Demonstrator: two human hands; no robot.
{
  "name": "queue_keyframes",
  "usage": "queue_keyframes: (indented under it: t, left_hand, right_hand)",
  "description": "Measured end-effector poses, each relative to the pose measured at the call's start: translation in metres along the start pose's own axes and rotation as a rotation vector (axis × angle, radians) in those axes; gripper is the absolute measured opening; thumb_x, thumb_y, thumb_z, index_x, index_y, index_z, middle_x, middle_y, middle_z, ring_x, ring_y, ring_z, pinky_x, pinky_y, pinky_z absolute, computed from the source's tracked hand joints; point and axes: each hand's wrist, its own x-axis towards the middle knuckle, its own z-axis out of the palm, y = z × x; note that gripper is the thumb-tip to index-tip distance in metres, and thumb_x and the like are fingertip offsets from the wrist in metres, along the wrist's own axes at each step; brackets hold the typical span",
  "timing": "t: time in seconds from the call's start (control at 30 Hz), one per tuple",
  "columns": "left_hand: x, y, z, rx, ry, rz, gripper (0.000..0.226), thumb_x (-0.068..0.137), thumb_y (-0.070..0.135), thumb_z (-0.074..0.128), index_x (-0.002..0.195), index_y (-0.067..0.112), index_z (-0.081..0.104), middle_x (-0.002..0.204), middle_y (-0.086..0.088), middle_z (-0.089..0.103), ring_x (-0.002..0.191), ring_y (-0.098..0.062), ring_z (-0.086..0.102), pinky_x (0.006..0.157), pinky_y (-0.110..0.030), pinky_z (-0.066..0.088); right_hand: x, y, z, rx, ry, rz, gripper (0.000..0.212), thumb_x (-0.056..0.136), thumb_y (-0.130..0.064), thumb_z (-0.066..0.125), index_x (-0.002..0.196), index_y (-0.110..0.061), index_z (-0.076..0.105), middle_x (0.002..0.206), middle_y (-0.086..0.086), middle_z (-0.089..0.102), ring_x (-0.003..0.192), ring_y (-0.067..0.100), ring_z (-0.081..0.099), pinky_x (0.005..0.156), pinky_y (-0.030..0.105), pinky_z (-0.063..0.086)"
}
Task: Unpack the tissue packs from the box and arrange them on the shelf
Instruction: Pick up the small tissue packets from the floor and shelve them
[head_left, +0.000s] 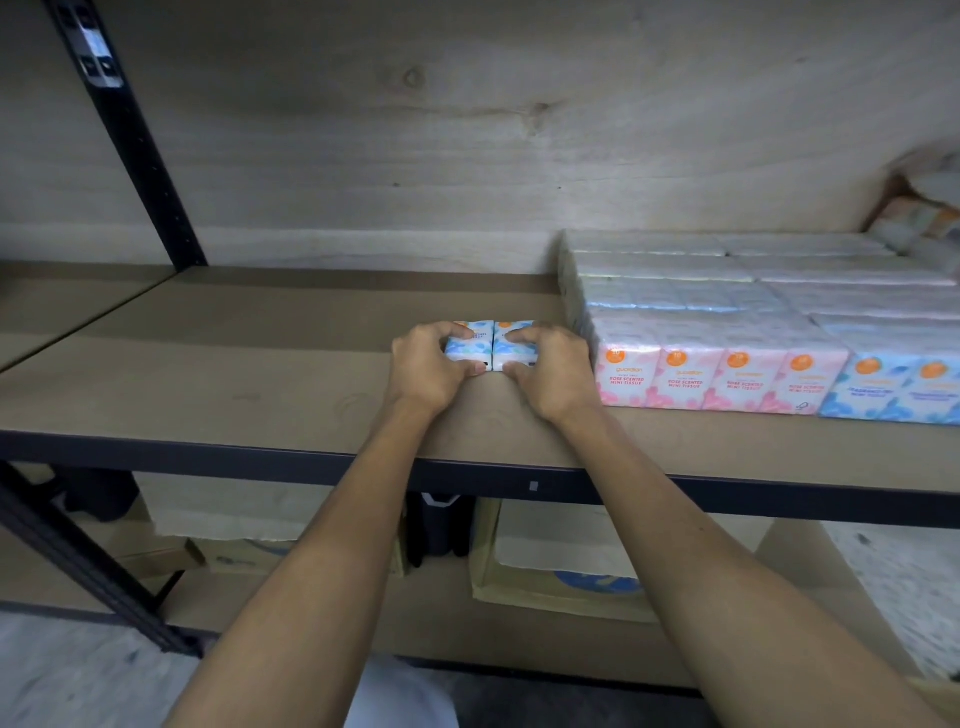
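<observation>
Head-camera view of a brown shelf (260, 374) with a dark metal front rail. Both hands reach over the rail to two blue-patterned tissue packs (491, 345) standing side by side and touching on the shelf board, just left of the stocked rows. The left hand (428, 369) clasps the left pack, fingers curled over its top and thumb pressed to its lower front edge; the right hand (550, 371) holds the right pack the same way, index finger laid across its face. To the right, pink rose-scented packs (711, 379) form the front row, followed by blue packs (898, 389), with further rows behind them reaching the wooden back wall (467, 156). Cardboard boxes (561, 571) sit on the lower level; their contents appear blurred and cannot be identified.
</observation>
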Motion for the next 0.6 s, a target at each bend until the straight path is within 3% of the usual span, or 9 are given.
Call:
queue_keyframes:
  t: [0.6]
  left_hand:
    - [-0.0014,0.0008,-0.0001,0.003,-0.004,0.0,0.047,0.068,0.019,0.085,0.112,0.021,0.07,0.113,-0.002,0.07,0.088,-0.008,0.058,0.078,-0.008,0.038]
  right_hand:
    - [-0.0015,-0.0003,-0.0009,0.036,-0.002,-0.002,0.042,0.08,-0.015,0.07,0.122,-0.013,0.063,0.128,0.008,0.059,0.119,0.021,0.051,0.101,0.019,0.03]
